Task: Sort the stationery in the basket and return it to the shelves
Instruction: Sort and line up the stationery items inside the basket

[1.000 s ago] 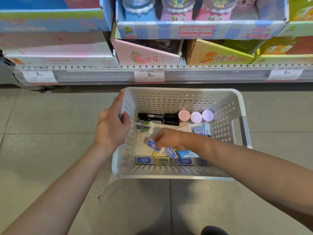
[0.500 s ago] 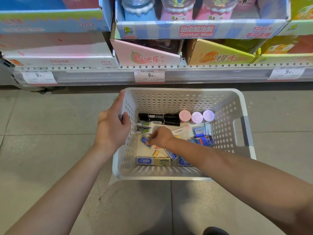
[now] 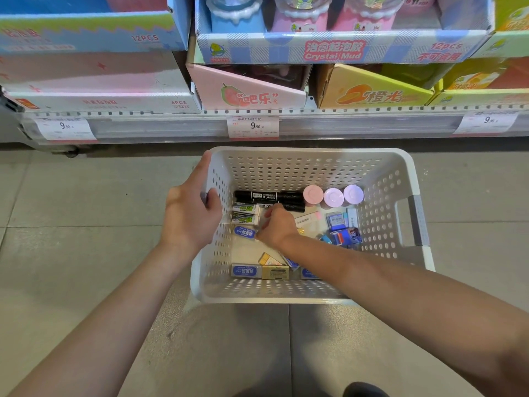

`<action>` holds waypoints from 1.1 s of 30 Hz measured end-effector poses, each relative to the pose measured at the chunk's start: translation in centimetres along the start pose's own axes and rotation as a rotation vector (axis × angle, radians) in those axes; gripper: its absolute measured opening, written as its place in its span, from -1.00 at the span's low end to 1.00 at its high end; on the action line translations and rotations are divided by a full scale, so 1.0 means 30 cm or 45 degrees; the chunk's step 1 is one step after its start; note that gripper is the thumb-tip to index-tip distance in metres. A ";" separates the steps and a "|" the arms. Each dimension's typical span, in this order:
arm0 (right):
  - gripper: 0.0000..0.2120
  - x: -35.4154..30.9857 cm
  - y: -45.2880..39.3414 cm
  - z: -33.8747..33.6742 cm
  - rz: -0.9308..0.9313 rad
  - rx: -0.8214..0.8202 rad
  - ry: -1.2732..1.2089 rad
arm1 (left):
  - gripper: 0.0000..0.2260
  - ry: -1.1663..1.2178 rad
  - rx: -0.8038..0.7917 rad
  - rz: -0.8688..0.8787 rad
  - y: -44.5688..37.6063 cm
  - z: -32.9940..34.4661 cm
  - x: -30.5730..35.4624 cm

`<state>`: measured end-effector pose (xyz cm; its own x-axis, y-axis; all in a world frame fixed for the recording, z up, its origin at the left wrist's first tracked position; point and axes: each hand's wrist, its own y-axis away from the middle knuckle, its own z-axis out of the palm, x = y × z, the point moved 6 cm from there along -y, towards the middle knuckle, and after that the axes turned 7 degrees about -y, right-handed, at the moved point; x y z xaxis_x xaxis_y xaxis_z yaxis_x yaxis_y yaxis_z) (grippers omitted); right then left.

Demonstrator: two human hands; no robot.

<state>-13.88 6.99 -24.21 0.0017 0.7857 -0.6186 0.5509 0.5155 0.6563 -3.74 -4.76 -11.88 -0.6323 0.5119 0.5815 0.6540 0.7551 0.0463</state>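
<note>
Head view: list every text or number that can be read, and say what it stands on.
"Crystal Mud", "12pcs": blue checked display box.
"12PCS": blue and green box.
"6PCS": white and pink box.
"吧乐": pink guava box.
"橙光": yellow orange-fruit box.
"9.90": middle white price tag.
Too small to read: labels on the erasers and markers in the white perforated basket.

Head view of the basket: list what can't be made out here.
- Right hand: its fingertips curl under, so whether it grips the blue eraser beside it is unclear.
- Erasers along the near wall of the basket: the right forearm covers some.
- Small print on the black markers: too small to read.
- Cups in the Crystal Mud box: cut off by the top edge.
- Left hand: grips the rim; its fingers are hidden behind the wall.
</note>
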 end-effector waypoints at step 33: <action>-0.78 0.004 -0.048 0.004 -0.013 -0.160 -0.019 | -0.45 -0.010 -0.004 -0.013 -0.003 0.006 -0.004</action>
<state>-14.58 6.31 -25.28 0.0100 0.7756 -0.6311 0.4422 0.5626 0.6985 -3.79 -4.81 -12.10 -0.6423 0.5076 0.5743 0.6488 0.7590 0.0549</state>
